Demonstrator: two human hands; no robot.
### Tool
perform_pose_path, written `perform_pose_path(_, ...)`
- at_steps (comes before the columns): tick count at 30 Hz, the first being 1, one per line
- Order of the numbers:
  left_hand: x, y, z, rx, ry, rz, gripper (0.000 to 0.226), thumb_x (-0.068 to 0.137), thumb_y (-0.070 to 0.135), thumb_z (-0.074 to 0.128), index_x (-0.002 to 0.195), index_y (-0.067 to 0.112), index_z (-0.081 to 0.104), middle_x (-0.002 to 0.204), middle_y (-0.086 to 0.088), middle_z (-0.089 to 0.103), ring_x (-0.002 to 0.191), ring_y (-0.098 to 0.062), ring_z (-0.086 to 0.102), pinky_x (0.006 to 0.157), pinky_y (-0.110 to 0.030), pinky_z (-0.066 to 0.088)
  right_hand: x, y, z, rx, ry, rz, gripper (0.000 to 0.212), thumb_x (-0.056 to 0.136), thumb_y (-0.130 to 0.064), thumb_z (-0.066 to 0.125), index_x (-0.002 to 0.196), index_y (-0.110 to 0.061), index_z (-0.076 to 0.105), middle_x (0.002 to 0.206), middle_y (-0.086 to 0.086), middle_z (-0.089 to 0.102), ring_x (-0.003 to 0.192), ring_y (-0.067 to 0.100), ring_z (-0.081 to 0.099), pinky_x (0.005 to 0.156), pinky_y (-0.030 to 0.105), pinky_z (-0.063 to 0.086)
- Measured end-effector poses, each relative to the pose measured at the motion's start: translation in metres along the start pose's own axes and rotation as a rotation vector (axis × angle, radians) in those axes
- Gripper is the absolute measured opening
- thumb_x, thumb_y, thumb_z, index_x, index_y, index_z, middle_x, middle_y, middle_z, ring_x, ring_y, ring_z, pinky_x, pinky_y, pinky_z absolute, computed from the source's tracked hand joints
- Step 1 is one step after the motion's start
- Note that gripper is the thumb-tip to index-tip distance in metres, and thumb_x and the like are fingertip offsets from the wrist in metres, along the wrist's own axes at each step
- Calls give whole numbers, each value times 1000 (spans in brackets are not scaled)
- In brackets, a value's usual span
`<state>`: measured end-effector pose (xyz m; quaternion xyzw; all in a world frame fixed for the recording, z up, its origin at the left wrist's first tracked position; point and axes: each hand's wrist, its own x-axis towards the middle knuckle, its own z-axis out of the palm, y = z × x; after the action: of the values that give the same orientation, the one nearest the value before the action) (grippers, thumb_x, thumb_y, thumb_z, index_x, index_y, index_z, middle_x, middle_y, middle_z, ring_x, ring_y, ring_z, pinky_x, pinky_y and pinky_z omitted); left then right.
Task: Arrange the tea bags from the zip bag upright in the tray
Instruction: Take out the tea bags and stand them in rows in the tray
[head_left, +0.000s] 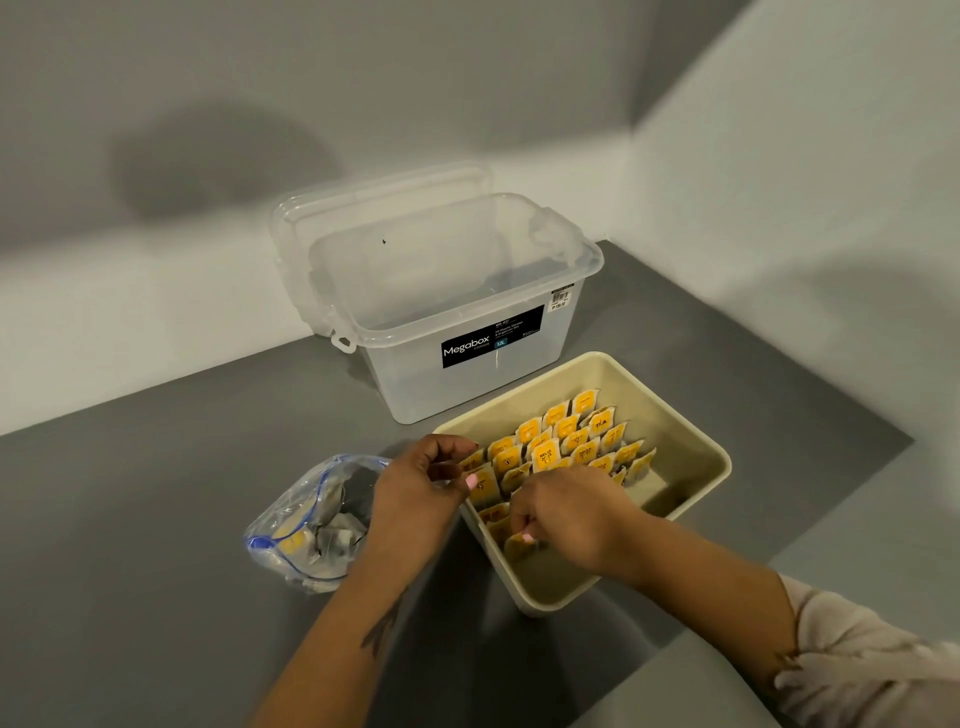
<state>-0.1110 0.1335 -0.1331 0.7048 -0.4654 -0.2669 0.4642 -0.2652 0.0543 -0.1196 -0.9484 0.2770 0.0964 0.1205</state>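
Note:
A beige tray (696, 436) stands on the grey table, holding several rows of yellow-tagged tea bags (566, 441) set upright. My right hand (571, 519) reaches into the tray's near left part and pinches a tea bag (519, 544) between its fingertips. My left hand (423, 480) hovers at the tray's left rim, its fingers curled against the tea bags (480, 480) standing there. Left of the tray lies a clear zip bag (306, 525) with a blue seal, crumpled and partly hidden by my left wrist, with a few tea bags inside.
A clear plastic storage box (467, 332) with a black label stands open behind the tray, its lid hanging at the back. White walls close off the corner behind and to the right. The dark table surface (156, 519) stretches to the left.

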Motion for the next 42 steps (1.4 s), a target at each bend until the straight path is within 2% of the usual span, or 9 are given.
perform_pose_path(6,0,-1,0,-7,-4,-19,32,80,11,68,91,39,56,98,16,64,94,0,59,83,-17,48,3,-3,13,-118,-4,-46,21,93,-14,52,109,-21,64,101,1,62,92,19,59,83,34,52)
perform_pose_path(13,2,-1,-1,17,2,-12,30,81,12,68,92,37,56,93,23,60,91,6,56,77,-10,44,7,-3,19,-145,4,-40,20,94,-17,51,109,-21,63,101,1,62,90,18,59,80,32,53)
perform_pose_path(21,3,0,-6,13,-1,-17,29,81,11,68,93,35,57,98,19,62,93,2,59,79,-10,45,6,-2,4,64,27,33,23,93,-30,54,115,-30,62,113,-8,58,99,13,56,86,29,49)
perform_pose_path(28,2,-5,-25,100,55,-40,25,83,15,67,96,34,59,99,16,64,93,0,59,74,-8,42,10,-9,-25,150,168,116,17,90,-36,59,107,-34,63,105,-13,60,95,9,56,80,27,49)
perform_pose_path(32,3,-9,-55,103,122,-69,23,84,13,66,97,31,60,100,11,64,93,-5,60,82,-23,52,18,-28,-37,235,261,100,19,87,-38,63,105,-33,66,101,-14,62,91,8,57,78,27,48)
perform_pose_path(35,3,-15,-83,135,164,-81,25,83,9,65,92,31,61,94,11,63,86,-2,58,70,-8,43,28,-48,-39,285,305,60,17,86,-38,64,100,-31,68,97,-11,64,87,9,57,78,29,50)
perform_pose_path(37,2,-23,-99,199,184,-83,25,82,9,67,84,33,61,94,12,64,86,-2,58,67,-7,38,37,-67,-37,325,304,32,16,86,-36,64,101,-29,68,96,-9,66,86,9,58,78,31,51)
perform_pose_path(40,-2,-38,-116,377,167,-70,31,76,7,70,65,34,60,109,9,62,99,-8,56,83,-15,38,55,-92,-30,355,274,8,18,87,-30,64,104,-25,68,99,-5,68,87,10,60,79,27,51)
perform_pose_path(42,-6,-50,-122,457,110,-67,38,72,3,70,60,38,59,118,4,60,109,-14,55,93,-22,38,64,-108,-22,329,246,3,18,88,-28,62,105,-26,68,103,-3,69,91,13,63,81,27,50)
